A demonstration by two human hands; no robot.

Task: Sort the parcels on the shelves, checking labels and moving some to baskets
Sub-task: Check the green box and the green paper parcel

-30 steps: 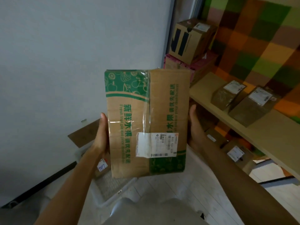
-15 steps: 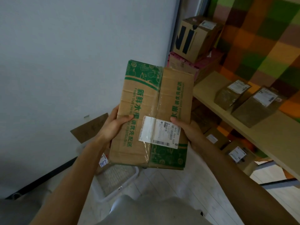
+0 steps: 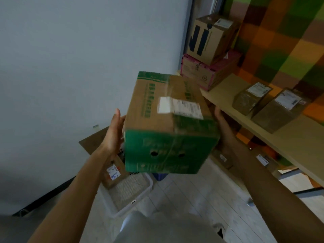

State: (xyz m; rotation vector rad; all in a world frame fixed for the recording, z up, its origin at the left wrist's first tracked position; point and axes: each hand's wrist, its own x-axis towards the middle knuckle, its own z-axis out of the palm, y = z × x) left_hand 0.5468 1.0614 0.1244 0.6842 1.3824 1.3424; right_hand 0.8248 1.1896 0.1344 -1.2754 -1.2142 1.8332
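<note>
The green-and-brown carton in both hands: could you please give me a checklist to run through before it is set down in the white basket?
1. Grip: the left hand presses flat on one side of the carton, and the right hand, mostly hidden, is on the other. Ok.
2. Shipping label legible: it faces up but is blurred. Cannot tell.
3. Flaps shut: clear tape runs over the top seam. Ok.
4. Room in the white basket: a small parcel sits at its far end, and the floor nearer the person looks bare. Probably ok.
5. Way down free: the carton hides what lies right beneath it. Cannot tell.
</note>
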